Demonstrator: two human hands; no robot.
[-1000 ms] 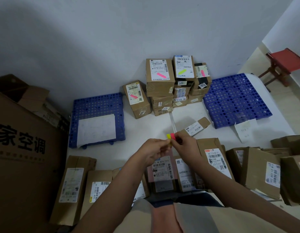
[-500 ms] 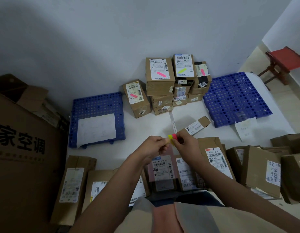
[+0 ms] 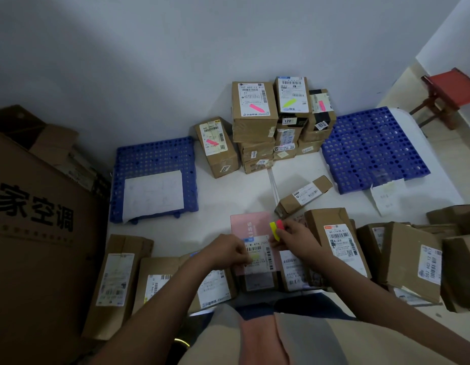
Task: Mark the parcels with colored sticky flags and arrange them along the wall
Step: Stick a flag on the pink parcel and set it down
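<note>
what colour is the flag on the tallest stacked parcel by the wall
Neon yellow-green flag, on the parcel; head view.

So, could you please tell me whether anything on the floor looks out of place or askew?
The small long parcel lies alone, at an angle, between the stack by the wall and the near row. The flagged parcel left of the stack also sits skewed.

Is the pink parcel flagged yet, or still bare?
Flagged, it seems: a yellow flag lies on the pink parcel label under the left hand; blur hides whether it's pressed down.
</note>
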